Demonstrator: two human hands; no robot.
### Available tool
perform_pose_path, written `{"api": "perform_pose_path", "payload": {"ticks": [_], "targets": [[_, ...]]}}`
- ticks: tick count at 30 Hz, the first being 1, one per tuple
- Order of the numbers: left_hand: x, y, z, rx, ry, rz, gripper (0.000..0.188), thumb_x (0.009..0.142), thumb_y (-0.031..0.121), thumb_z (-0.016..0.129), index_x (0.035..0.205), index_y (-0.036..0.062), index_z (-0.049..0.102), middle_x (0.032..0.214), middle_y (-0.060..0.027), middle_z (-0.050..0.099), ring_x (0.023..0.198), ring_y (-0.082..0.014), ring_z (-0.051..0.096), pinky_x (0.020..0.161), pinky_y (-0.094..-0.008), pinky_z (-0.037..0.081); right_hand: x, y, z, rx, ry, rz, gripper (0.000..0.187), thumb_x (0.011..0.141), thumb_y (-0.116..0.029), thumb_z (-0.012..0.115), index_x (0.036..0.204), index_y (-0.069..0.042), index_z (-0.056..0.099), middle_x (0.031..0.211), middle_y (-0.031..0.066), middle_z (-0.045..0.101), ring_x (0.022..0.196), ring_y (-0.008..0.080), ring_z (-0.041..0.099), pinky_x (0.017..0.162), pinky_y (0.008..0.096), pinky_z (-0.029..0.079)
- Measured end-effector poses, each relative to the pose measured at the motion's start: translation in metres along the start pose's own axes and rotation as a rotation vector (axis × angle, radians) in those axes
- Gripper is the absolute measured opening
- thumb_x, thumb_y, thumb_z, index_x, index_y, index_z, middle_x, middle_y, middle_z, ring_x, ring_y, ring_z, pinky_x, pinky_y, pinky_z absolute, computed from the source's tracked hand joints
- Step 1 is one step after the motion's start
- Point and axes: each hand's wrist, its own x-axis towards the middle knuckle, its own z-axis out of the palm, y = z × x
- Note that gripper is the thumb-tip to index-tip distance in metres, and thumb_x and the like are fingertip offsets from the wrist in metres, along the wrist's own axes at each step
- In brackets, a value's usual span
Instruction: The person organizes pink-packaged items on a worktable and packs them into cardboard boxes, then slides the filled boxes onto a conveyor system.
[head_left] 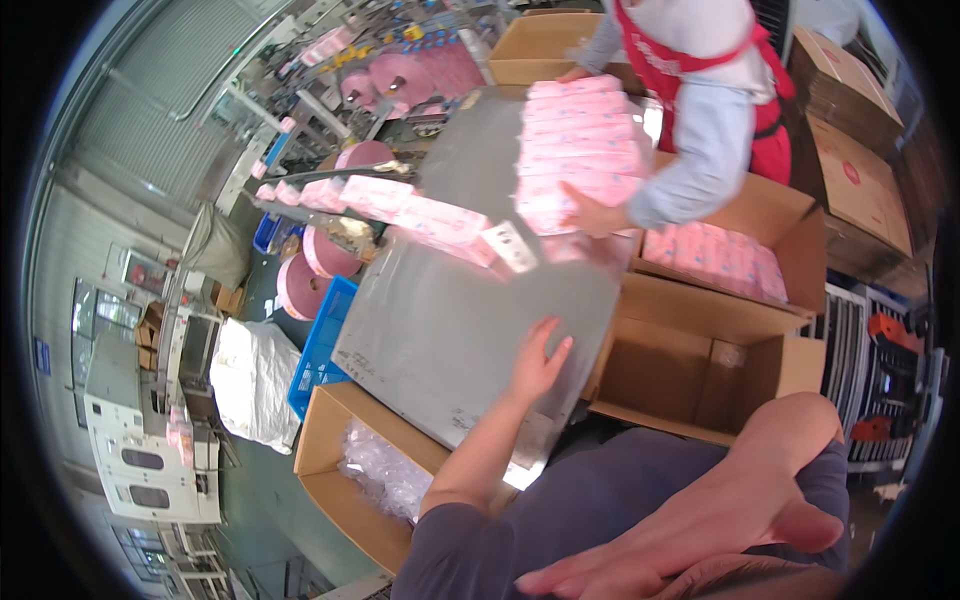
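My left hand is over the near part of a grey metal table, open and with nothing in it. Whether its fingers touch the metal I cannot tell. Large in the lower right, my right hand is close in front of my dark shirt, fingers stretched to the left and thumb apart, holding nothing visible. A row of pink-and-white packs runs onto the table from the left, ending beyond my left hand in a blurred pack with a white end. Across the table, a co-worker has both hands on a block of pink packs.
To the right stand a hollow-looking open carton and a carton of pink packs. Near left, a carton holds clear plastic, beside a blue crate. Flattened cartons are stacked far right. Pink rolls and machinery lie left.
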Motion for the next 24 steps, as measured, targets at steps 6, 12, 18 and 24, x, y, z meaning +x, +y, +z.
{"api": "perform_pose_path", "payload": {"ticks": [6,12,18,24], "targets": [[0.102,-0.111,-0.082,0.326,0.195,-0.098,0.06,0.089,0.046,0.064,0.131,0.0043,0.054,0.14,-0.0235,0.047,0.124,-0.0435,0.049,0.101,-0.0544,0.042,0.022,-0.002,-0.058,-0.443,0.272,-0.096,0.088,0.099,-0.065,0.018,0.14,0.01,0.041,0.132,0.0407,0.048,0.14,0.0484,0.031,0.112,0.0612,0.025],[0.188,-0.111,-0.113,0.613,-0.017,-0.39,0.073,0.09,0.058,0.055,0.149,0.0169,0.038,0.159,-0.0209,0.017,0.145,-0.0518,0.008,0.111,-0.0676,0.02,0.078,0.008,-0.112,-0.257,-0.057,-0.147,0.077,0.093,-0.062,0.045,0.149,-0.013,0.027,0.151,0.0245,0.024,0.145,0.0446,0.021,0.114,0.0638,0.017],[0.143,-0.08,-0.047,0.427,-0.185,0.0,0.081,0.087,0.063,0.056,0.149,0.014,0.037,0.157,-0.0224,0.02,0.146,-0.0483,0.011,0.11,-0.0702,0.019,0.037,0.015,-0.156,-0.418,0.151,-0.323,0.032,0.099,-0.024,0.048,0.124,-0.006,0.058,0.123,0.0183,0.063,0.123,0.0344,0.055,0.105,0.0499,0.039],[0.24,-0.124,-0.115,0.26,0.103,-0.216,0.08,0.091,0.063,0.05,0.152,0.015,0.032,0.159,-0.0232,0.02,0.147,-0.0453,0.011,0.112,-0.0677,0.019,-0.03,0.129,-0.292,-1.947,0.897,1.368,0.093,0.08,-0.053,0.068,0.153,-0.012,0.028,0.161,0.0194,0.012,0.147,0.0439,0.016,0.116,0.0561,0.022]]}}
